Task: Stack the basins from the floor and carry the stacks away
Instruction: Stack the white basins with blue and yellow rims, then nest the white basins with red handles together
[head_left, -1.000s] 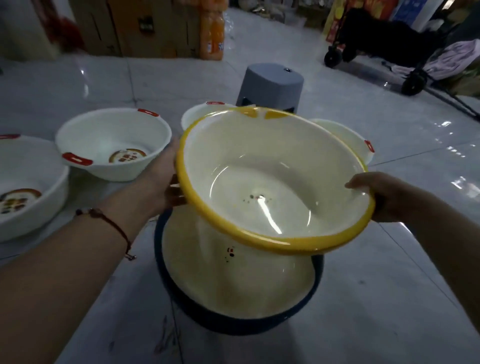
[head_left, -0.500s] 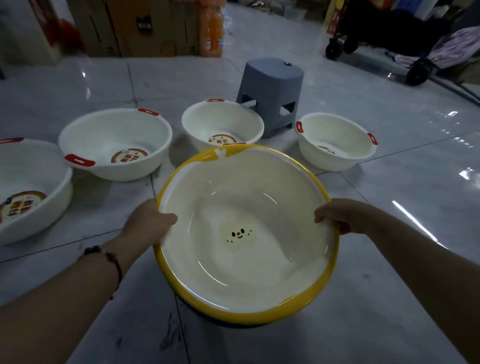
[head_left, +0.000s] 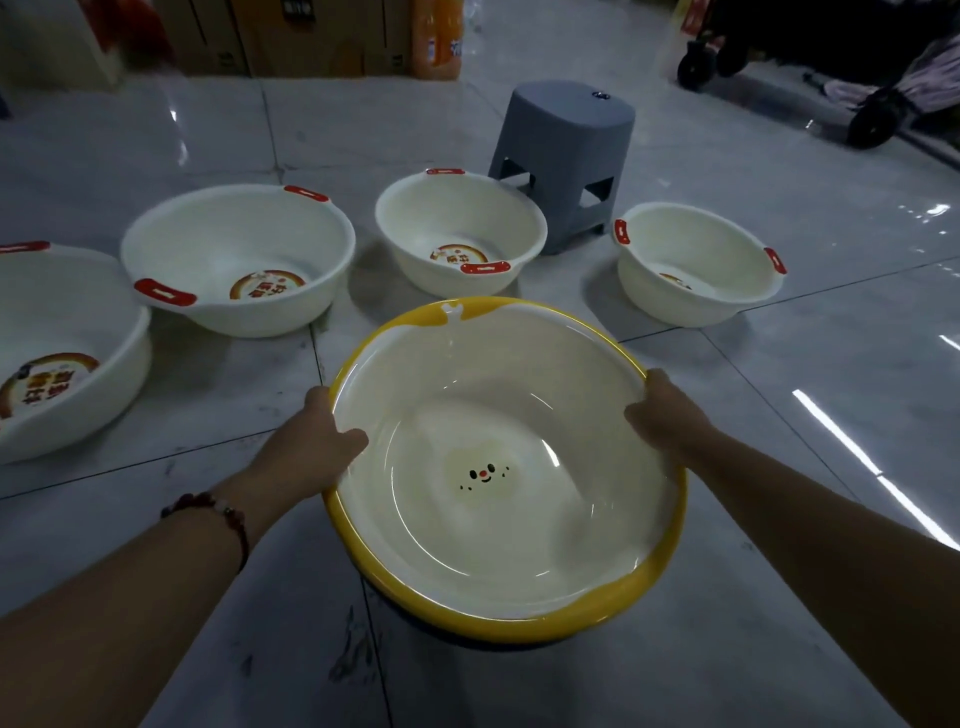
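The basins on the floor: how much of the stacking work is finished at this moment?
Done: the yellow basin sits nested in a darker basin, barely visible beneath. In hand: the left hand and right hand grip its rim. Left: four white basins stand unstacked beside the grey stool; nothing is carried away yet.

You are in what looks like a shop or stockroom for household goods. Glossy grey floor tiles (head_left: 779, 171) stretch away from you. Several matching white basins (head_left: 239, 260) with red handles sit on the floor like stock. Brown cardboard boxes (head_left: 291, 36) stand at the far edge beside shrink-wrapped orange drink bottles (head_left: 436, 39). A grey plastic stool (head_left: 563, 150) and a wheeled cart (head_left: 831, 57) stand nearby.
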